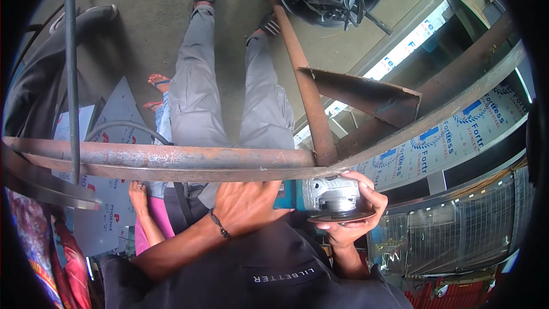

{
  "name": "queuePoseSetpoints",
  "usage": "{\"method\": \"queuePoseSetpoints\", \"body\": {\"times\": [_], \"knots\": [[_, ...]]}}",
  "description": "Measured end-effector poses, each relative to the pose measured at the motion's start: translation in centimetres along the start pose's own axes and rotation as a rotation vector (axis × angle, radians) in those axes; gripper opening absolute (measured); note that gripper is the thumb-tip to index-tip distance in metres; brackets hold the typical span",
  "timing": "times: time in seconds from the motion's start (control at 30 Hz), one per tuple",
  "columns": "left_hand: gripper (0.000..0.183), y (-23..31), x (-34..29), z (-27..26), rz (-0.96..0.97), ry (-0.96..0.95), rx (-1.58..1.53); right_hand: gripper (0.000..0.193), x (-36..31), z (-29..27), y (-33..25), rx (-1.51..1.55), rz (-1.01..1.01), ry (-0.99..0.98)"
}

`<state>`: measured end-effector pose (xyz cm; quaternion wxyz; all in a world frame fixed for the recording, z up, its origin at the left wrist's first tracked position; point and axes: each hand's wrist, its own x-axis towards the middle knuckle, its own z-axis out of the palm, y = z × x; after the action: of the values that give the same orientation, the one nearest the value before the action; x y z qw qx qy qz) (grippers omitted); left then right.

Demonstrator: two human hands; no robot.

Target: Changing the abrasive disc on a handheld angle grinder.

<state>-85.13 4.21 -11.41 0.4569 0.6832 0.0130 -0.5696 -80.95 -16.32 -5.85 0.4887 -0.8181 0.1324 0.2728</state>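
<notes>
An angle grinder (311,194) with a teal body and silver gear head lies across my front, just below a rusty steel pipe frame (166,154). My left hand (243,206) is closed round its body; the frame's edge partly hides the fingertips. On the other end, my right hand (346,236) grips the gear head, fingers curled round its outer side and the palm under the disc. The flat disc (341,217) sits beneath the head, edge toward me. Whether it spins cannot be seen.
A black tub (280,0) of metal scraps stands on the floor ahead. A rusty upright pipe (303,74) and a bent steel plate (363,94) meet the frame. Film-covered sheets (423,143) lie right. At left, another person's hand (138,195) shows beside a grey rod (71,74).
</notes>
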Motion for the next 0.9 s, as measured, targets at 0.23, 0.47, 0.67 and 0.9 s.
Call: {"method": "queuePoseSetpoints", "body": {"times": [0.23, 0.47, 0.67, 0.9], "knots": [[0.066, 0.4, -0.8, 1.8, 0.100, 0.287, 0.107, 0.100, 0.0, -0.4, 0.5, 0.019, -0.002, -0.009], [0.064, -0.2, -0.5, 2.3, 0.100, 0.357, 0.112, 0.102, -0.4, -0.5, 1.0, -0.025, -0.067, -0.047], [0.067, 0.4, -0.5, 1.7, 0.055, 0.341, 0.092, 0.102, 0.5, -0.2, 0.7, -0.016, -0.080, -0.048], [0.071, 1.0, -0.4, 0.5, 0.004, 0.170, 0.026, 0.102, 0.8, -0.1, 0.5, -0.011, -0.108, -0.040]]}}
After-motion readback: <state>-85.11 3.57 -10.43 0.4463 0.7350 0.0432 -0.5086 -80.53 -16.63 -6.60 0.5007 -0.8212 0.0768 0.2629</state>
